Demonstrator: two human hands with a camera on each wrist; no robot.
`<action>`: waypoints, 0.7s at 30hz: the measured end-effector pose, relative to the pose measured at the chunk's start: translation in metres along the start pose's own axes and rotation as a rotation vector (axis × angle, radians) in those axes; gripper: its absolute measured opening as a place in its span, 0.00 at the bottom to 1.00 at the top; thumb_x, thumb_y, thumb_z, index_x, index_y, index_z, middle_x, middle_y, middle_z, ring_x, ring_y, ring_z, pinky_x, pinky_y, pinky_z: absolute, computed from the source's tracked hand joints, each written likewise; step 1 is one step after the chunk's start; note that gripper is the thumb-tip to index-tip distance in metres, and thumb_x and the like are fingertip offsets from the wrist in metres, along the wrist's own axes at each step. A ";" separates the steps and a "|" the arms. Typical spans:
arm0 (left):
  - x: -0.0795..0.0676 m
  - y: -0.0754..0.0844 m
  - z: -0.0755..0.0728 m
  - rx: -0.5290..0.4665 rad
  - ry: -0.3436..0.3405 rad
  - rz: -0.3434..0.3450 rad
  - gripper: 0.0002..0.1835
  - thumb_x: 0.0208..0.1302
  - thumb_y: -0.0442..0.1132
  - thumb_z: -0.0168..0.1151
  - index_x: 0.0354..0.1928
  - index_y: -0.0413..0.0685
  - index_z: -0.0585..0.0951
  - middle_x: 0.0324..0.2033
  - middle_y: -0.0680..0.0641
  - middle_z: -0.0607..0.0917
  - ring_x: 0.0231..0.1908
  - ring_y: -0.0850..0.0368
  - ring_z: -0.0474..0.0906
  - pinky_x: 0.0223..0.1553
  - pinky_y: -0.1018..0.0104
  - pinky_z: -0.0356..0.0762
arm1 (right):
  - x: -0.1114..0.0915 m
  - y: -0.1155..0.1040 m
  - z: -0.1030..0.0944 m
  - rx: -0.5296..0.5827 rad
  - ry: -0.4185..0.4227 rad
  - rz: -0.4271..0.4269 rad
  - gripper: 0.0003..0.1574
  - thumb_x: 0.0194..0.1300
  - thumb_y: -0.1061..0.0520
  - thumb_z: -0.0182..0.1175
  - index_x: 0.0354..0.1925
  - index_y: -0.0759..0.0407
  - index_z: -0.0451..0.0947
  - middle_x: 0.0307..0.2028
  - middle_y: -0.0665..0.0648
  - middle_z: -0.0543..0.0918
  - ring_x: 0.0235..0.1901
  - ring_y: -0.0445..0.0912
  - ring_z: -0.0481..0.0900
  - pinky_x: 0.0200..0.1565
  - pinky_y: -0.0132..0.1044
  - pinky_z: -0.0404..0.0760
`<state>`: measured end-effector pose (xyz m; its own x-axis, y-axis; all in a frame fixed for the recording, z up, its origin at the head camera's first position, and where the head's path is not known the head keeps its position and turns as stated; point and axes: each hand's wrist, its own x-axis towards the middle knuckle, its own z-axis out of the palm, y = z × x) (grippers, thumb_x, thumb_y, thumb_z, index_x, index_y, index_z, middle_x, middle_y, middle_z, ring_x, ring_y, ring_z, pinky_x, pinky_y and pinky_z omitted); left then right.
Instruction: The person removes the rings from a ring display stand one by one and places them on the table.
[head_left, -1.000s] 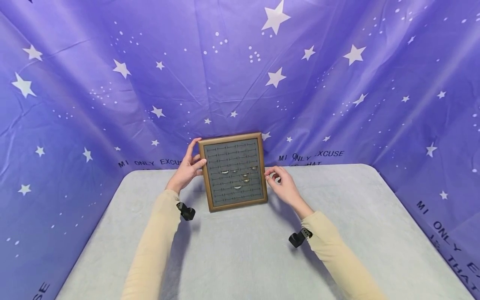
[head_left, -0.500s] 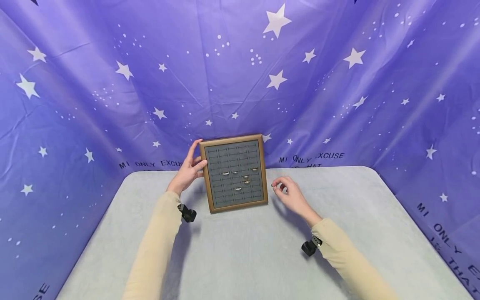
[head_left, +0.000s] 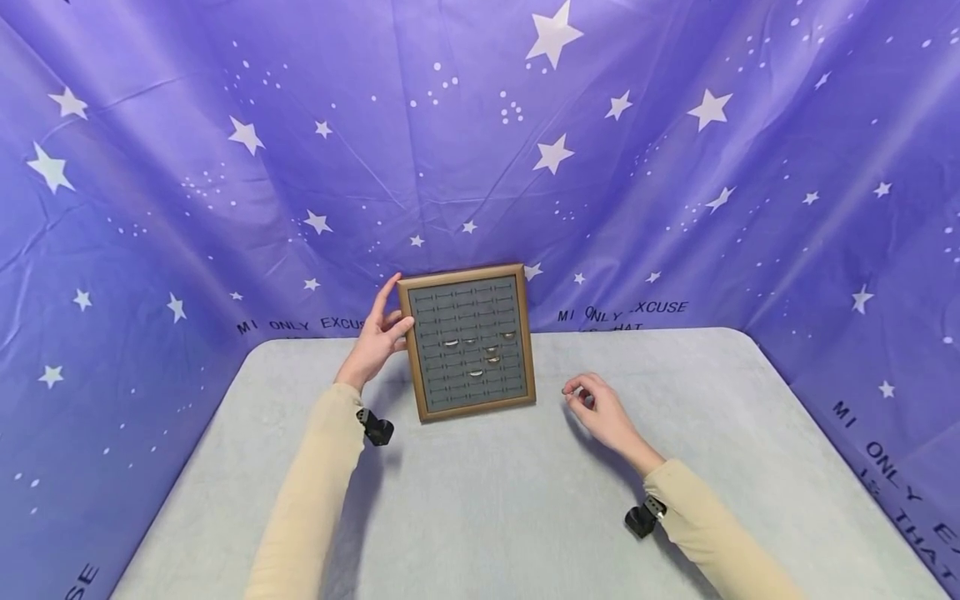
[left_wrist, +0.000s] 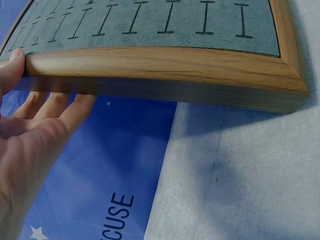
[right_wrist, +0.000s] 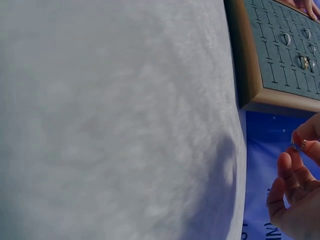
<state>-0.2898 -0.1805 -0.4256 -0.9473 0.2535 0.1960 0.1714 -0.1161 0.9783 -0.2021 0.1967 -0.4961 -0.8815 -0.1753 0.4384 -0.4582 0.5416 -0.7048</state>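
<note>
A wood-framed ring display board (head_left: 529,358) with a grey slotted pad stands tilted up near the back of the table. My left hand (head_left: 371,343) grips its left side, thumb on the front of the frame and fingers behind, as the left wrist view also shows. Several rings (head_left: 476,374) sit in slots across the middle and lower rows. To the right of the board, apart from it, my right hand (head_left: 606,418) pinches a small ring (right_wrist: 303,144) between thumb and fingertips above the table.
The table (head_left: 480,508) has a pale grey cover and rounded back corners. A purple curtain (head_left: 420,125) with white stars hangs close behind the board and along both sides. A small black camera (head_left: 642,518) is strapped to the right wrist.
My right hand has drawn away from the board's right edge, moving right and toward me with the ring. The left hand and the board stay where they were.
</note>
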 end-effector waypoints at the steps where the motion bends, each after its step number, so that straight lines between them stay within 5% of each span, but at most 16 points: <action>1: 0.000 0.000 0.000 0.001 0.000 0.001 0.39 0.72 0.32 0.51 0.73 0.81 0.52 0.57 0.32 0.72 0.50 0.51 0.77 0.45 0.51 0.81 | -0.001 0.001 -0.001 -0.001 0.001 0.005 0.06 0.57 0.72 0.60 0.33 0.65 0.79 0.35 0.57 0.78 0.29 0.46 0.72 0.29 0.33 0.73; 21: 0.003 -0.002 -0.002 0.007 -0.004 -0.021 0.39 0.72 0.34 0.52 0.73 0.81 0.51 0.61 0.32 0.69 0.54 0.48 0.74 0.50 0.44 0.76 | -0.013 0.014 -0.002 -0.067 -0.130 0.075 0.05 0.59 0.69 0.63 0.31 0.61 0.79 0.30 0.52 0.75 0.29 0.43 0.70 0.30 0.33 0.71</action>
<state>-0.2931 -0.1814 -0.4274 -0.9497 0.2592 0.1759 0.1535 -0.1045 0.9826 -0.1968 0.2085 -0.5110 -0.9225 -0.2345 0.3067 -0.3853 0.6105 -0.6920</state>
